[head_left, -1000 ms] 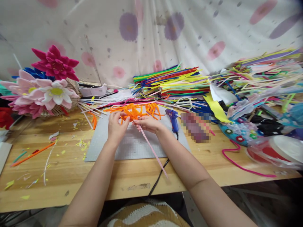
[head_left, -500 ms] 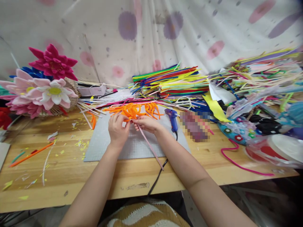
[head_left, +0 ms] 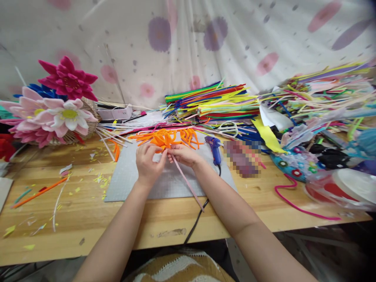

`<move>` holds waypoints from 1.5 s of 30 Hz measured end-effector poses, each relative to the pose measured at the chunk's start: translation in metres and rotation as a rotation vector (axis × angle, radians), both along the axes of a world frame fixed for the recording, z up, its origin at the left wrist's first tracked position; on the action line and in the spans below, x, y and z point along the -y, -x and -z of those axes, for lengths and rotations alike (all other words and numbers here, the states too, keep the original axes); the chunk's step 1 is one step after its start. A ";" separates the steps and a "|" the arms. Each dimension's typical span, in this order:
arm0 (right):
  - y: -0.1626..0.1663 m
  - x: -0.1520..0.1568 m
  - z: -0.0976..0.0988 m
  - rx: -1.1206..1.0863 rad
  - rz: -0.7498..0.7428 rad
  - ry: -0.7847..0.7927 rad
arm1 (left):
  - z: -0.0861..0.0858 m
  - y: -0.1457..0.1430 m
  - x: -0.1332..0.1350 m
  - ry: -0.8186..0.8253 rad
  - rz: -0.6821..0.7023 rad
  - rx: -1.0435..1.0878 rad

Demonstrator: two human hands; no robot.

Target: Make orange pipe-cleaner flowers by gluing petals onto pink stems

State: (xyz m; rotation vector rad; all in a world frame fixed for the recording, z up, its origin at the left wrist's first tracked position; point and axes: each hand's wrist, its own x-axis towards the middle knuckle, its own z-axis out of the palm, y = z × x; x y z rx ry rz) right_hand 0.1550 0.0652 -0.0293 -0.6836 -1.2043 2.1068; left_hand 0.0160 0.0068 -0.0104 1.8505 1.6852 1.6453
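My left hand pinches the base of an orange pipe-cleaner flower, thumb and forefinger meeting just below its petals. Close against it, my right hand has its fingers closed at the same spot, around the top of a pale pink stem. The stem slants down toward me, its lower end over a black cord. Fingers hide where stem and flower meet. Loose bent orange pipe cleaners lie just behind my hands on a grey cutting mat.
A blue glue gun lies right of my hands. Pipe-cleaner bundles and scissors lie behind. Finished flowers stand at left; a plastic-wrapped tub sits at right. Yellow scraps dot the wooden table.
My left hand has shifted very slightly, its thumb now closer to my right fingers at the flower's base. The whole view has moved a little; both hands keep their hold.
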 end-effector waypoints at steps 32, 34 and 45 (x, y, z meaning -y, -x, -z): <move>0.008 0.008 -0.010 0.354 0.119 -0.315 | -0.008 -0.031 -0.007 0.444 0.348 1.140; -0.004 0.007 -0.016 0.413 0.126 -0.422 | -0.010 -0.025 -0.009 0.463 0.310 1.165; -0.141 0.040 -0.036 0.883 -0.292 -0.337 | -0.061 0.046 -0.024 0.628 0.448 0.852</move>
